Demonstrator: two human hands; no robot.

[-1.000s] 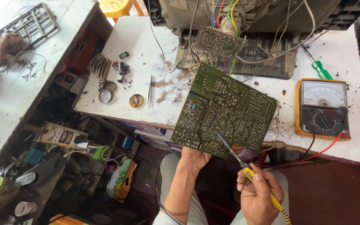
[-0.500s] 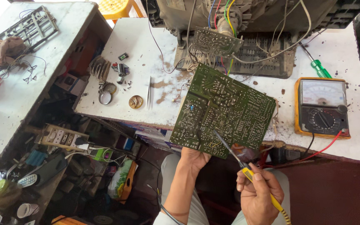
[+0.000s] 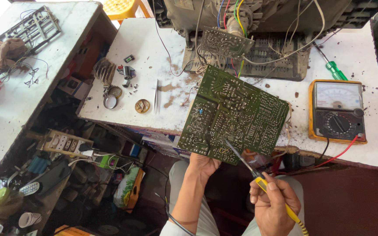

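Note:
A large green circuit board (image 3: 235,114), solder side up, juts over the front edge of the white workbench (image 3: 154,57). My left hand (image 3: 203,164) grips its lower edge from below. My right hand (image 3: 271,204) holds a yellow-handled soldering iron (image 3: 259,178) like a pen. The iron's metal tip rests on the board near its lower edge.
A yellow analog multimeter (image 3: 337,111) with red and black leads sits at the right. An opened television chassis (image 3: 259,30) with coloured wires stands behind the board. Tweezers (image 3: 156,97), a round tin (image 3: 142,105), a green screwdriver (image 3: 331,65) lie about. A power strip (image 3: 64,143) and clutter fill the gap at left.
The view has shifted slightly. The board, both hands and the iron keep nearly the same pose, the tip staying on the board's lower part.

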